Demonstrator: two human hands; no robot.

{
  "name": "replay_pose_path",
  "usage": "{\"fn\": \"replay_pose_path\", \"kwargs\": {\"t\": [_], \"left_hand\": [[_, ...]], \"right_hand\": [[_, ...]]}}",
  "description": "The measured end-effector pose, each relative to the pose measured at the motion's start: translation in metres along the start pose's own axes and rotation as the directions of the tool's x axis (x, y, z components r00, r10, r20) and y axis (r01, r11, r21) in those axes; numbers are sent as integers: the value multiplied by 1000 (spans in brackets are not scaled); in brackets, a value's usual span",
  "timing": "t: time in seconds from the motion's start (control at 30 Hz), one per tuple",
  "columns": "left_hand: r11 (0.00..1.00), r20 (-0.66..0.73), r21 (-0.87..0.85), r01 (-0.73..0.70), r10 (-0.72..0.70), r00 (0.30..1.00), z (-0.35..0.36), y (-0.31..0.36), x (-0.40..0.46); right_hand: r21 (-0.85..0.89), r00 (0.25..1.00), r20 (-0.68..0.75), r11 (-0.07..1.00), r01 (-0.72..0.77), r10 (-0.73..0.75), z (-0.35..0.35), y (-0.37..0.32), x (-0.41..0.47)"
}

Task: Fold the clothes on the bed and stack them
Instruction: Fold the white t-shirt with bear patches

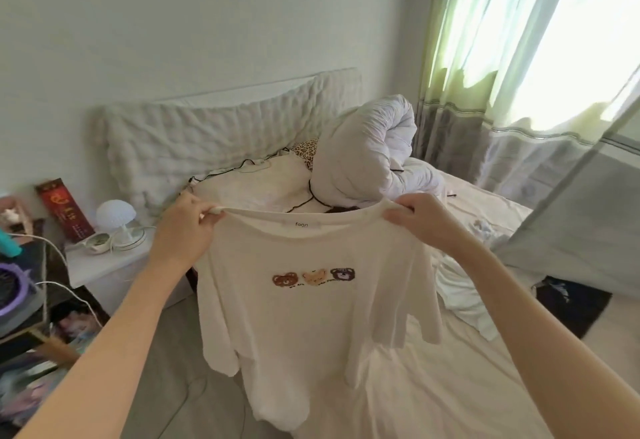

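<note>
A cream T-shirt (311, 328) with three small bear faces printed on the chest hangs in the air over the bed (450, 386). My left hand (188, 227) pinches its left shoulder seam and my right hand (420, 219) pinches the right one, so the neckline is stretched between them. The front faces me and both short sleeves droop down. More pale clothes (464, 296) lie crumpled on the sheet to the right, partly hidden behind the shirt.
A rolled white duvet (374, 158) and a leopard-print pillow (306, 153) sit near the padded headboard (207, 134), with a black cable (242, 165) across the mattress. A white nightstand (104, 262) with a small lamp (116, 213) stands left. Curtains (519, 92) hang right.
</note>
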State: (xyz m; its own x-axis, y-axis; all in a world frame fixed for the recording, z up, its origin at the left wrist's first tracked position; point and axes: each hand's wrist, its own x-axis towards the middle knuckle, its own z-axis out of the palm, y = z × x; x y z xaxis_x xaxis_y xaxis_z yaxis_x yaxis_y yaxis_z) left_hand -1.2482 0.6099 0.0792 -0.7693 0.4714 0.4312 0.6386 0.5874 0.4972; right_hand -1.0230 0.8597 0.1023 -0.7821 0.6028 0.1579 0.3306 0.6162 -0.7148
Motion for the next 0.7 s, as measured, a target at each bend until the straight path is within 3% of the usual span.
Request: {"fn": "replay_pose_path", "kwargs": {"t": [0.13,0.2,0.3,0.43,0.53,0.7], "left_hand": [[996,-160,-72,-59,47,986,-1,-7,-1],[981,-69,-192,19,-33,997,0,-8,4],[940,179,-306,148,-96,979,2,-15,8],[959,128,-278,-50,89,988,-12,-24,4],[965,135,-233,-118,152,979,-25,-42,2],[984,209,-179,-27,64,976,-14,-63,-25]], "right_hand": [[-13,957,-283,998,62,-63,11,-4,5],[30,938,-345,998,51,-37,18,-9,11],[11,977,-193,996,-86,87,36,-7,16],[282,974,-183,956,-76,131,37,1,14],[153,983,-176,988,-18,45,26,-1,8],[-52,997,-49,997,59,-62,38,-13,-9]]}}
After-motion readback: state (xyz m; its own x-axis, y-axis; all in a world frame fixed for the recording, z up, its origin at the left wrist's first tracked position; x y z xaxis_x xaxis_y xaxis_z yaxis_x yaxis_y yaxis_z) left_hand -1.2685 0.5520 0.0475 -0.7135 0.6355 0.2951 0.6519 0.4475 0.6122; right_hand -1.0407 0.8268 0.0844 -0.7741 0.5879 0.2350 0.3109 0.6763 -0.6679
